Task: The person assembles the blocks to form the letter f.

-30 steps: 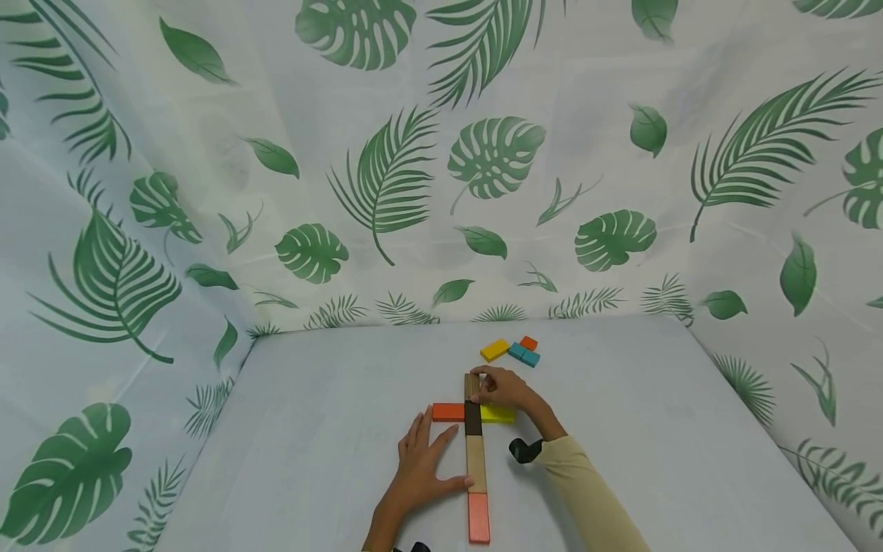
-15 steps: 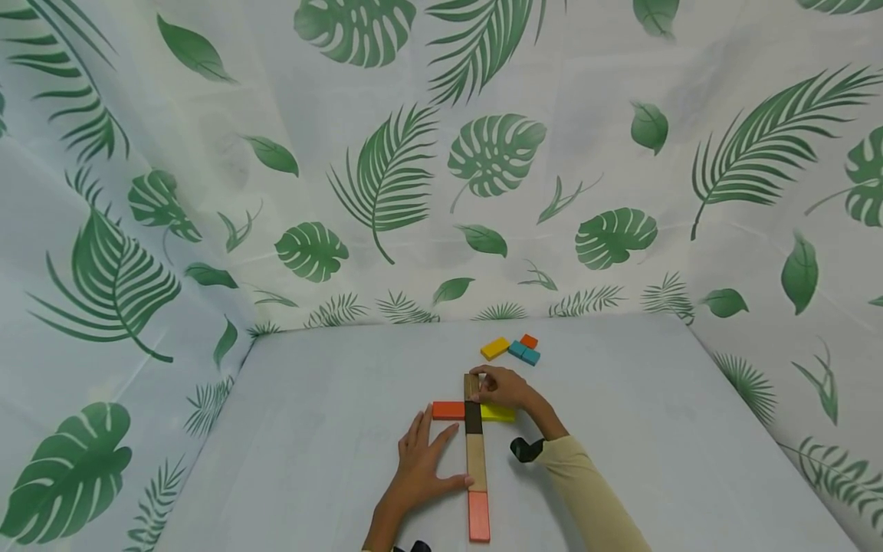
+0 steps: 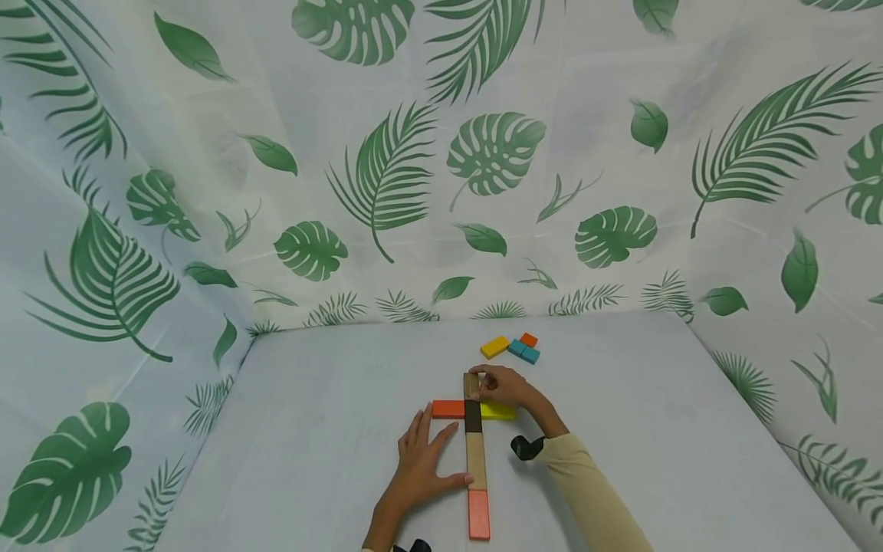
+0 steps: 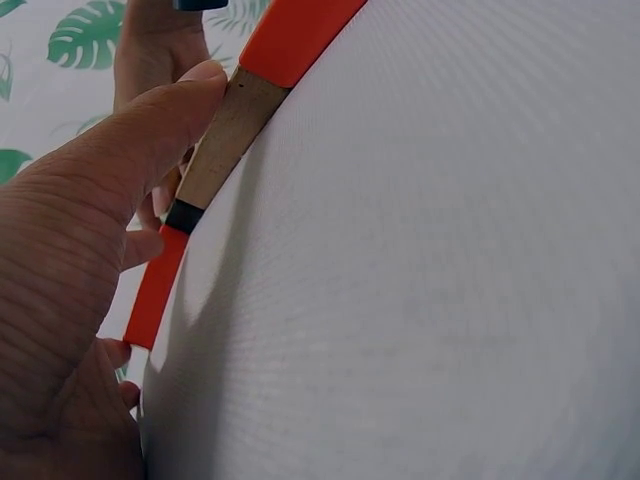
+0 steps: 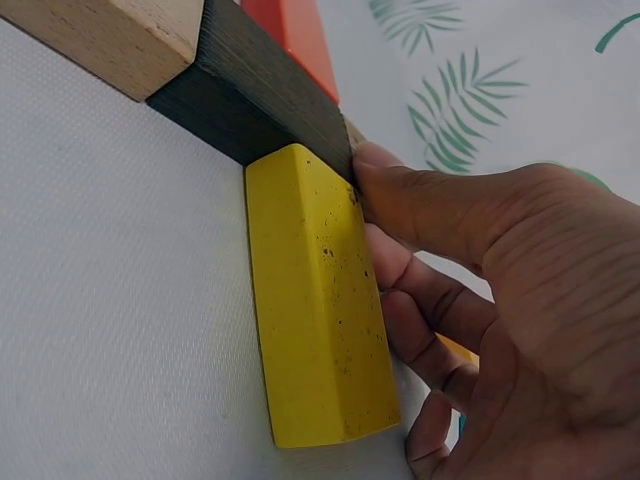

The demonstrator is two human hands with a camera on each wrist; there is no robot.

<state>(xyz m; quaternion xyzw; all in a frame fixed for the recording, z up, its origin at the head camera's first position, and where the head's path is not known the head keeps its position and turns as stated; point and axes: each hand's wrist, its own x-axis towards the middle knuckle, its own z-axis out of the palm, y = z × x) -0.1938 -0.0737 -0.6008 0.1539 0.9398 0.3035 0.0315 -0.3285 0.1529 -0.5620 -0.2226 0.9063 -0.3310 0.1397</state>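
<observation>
Several wooden blocks lie end to end in a cross on the white surface. Its upright runs from a salmon-red block (image 3: 479, 515) through a tan block (image 3: 476, 460) and a dark block (image 3: 473, 416) to a brown block (image 3: 471, 381) at the far end. A red-orange block (image 3: 448, 409) forms the left arm and a yellow block (image 5: 320, 310) the right. My left hand (image 3: 418, 460) is spread, thumb tip against the tan block and a fingertip at the red-orange block's outer end. My right hand (image 3: 506, 386) pinches the brown block between thumb and index finger, partly covering it.
Beyond the cross lie a loose amber block (image 3: 494, 348), two small blue blocks (image 3: 523, 352) and an orange block (image 3: 528, 340). A leaf-patterned cloth (image 3: 414, 192) walls the back and sides of the white tabletop (image 3: 310, 429).
</observation>
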